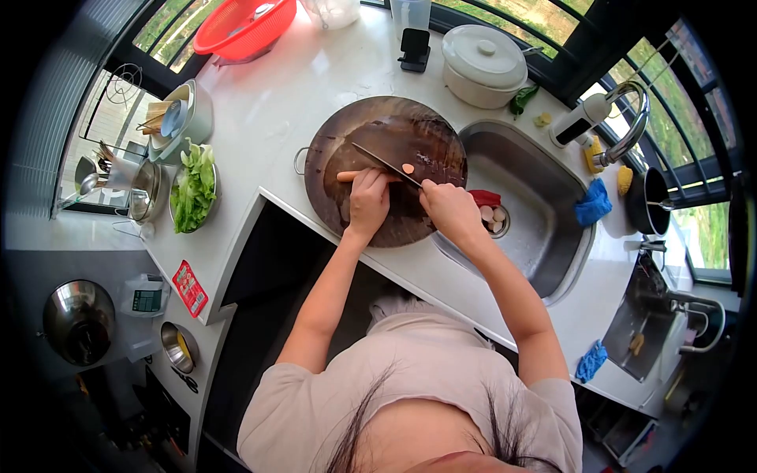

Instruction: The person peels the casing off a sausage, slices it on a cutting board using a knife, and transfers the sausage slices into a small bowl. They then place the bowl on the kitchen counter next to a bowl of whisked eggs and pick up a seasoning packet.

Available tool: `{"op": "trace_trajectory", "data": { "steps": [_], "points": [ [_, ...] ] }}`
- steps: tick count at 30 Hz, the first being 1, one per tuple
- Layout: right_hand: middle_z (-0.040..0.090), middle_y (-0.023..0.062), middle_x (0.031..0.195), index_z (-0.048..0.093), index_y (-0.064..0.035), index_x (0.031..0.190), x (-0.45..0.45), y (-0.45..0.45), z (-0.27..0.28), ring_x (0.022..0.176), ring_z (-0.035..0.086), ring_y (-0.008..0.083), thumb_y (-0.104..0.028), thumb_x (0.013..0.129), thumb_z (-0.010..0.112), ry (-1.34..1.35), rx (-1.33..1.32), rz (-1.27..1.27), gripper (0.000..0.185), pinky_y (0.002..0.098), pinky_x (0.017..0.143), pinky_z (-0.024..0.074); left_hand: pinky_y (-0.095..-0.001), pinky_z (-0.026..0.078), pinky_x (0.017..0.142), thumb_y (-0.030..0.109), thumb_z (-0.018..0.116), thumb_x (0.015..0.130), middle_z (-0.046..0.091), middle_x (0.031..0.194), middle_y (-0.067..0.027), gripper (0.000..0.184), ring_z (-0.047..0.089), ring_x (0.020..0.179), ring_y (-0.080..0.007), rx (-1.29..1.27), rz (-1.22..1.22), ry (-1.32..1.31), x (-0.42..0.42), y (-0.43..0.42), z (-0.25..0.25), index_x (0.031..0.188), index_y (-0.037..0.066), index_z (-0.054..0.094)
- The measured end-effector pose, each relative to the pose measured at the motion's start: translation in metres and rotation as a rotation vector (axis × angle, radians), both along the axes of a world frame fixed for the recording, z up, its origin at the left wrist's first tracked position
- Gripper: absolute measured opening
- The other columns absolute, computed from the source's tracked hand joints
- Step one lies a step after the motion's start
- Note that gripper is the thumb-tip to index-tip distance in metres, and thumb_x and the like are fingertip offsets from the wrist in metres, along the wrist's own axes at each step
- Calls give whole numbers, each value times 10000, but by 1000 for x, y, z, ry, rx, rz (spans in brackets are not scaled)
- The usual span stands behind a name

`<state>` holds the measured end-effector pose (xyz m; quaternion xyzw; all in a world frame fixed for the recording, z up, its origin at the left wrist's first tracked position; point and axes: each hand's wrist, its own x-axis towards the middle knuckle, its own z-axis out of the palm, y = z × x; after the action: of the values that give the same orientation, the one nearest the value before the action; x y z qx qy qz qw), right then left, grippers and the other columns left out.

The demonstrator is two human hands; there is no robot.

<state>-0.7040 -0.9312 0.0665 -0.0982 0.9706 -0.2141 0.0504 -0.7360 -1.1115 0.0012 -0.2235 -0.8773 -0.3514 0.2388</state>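
Note:
My left hand (369, 203) presses an orange stick of food, seemingly a carrot (345, 176), against a round, dark wooden chopping board (331, 142). Its fingers are closed over the stick, and one end sticks out to the left. My right hand (451, 206) is wrapped round the handle of a kitchen knife (382, 162). The blade points up and left, beside my left fingers. Just beyond the blade lies one round orange slice (408, 168). The board looks wet, and its right edge reaches the sink. My right hand hides the knife's handle.
Right of the board, a steel sink (544, 236) holds pale round pieces (494, 214) near a red item (483, 197). A lidded white pot (485, 67) and phone stand (415, 50) stand behind. Leafy greens (195, 189) and a red basket (246, 31) are leftward.

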Motion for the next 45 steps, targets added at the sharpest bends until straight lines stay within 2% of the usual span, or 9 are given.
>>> {"op": "trace_trajectory", "data": {
  "steps": [10,18,29,35,38,45],
  "points": [
    [662,194,738,590,-42,871,-6,6,-5,701,665,394,-239,944,519,6,-91,-50,222,501,627,529,-398,481,827,-78,591,738,647,882,-97,178,613,907,-296,56,4,32,-1,0,-1,843,45,668],
    [658,190,736,573,-41,873,11,-1,17,686,667,380,-233,934,538,-7,-9,-1,204,488,617,532,-402,488,801,-102,588,737,641,880,-111,185,617,882,-311,76,14,34,1,-3,-4,842,29,663],
    [661,205,731,586,-22,864,-1,-10,-2,687,673,384,-201,925,536,-27,-11,-23,196,490,627,542,-408,473,871,-64,598,744,643,904,-106,165,604,957,-308,22,15,5,0,-3,-6,849,44,667],
    [651,226,735,597,-10,886,-5,-2,-4,688,643,419,-245,941,529,-59,-101,-43,251,520,647,515,-387,481,823,-99,596,744,649,892,-102,163,620,911,-302,23,44,36,2,-11,-8,838,22,655],
    [669,202,741,628,-16,951,-8,2,-3,706,677,383,-238,926,537,-51,-56,-26,241,489,651,547,-384,483,816,-99,601,750,644,893,-104,154,619,909,-303,31,50,60,3,-15,-4,841,16,648],
    [656,189,697,570,-31,848,8,-8,11,674,674,374,-224,947,510,29,1,32,225,478,609,544,-392,478,836,-106,582,741,643,919,-111,184,619,928,-307,28,48,11,2,-13,0,854,20,655]
  ]
}}
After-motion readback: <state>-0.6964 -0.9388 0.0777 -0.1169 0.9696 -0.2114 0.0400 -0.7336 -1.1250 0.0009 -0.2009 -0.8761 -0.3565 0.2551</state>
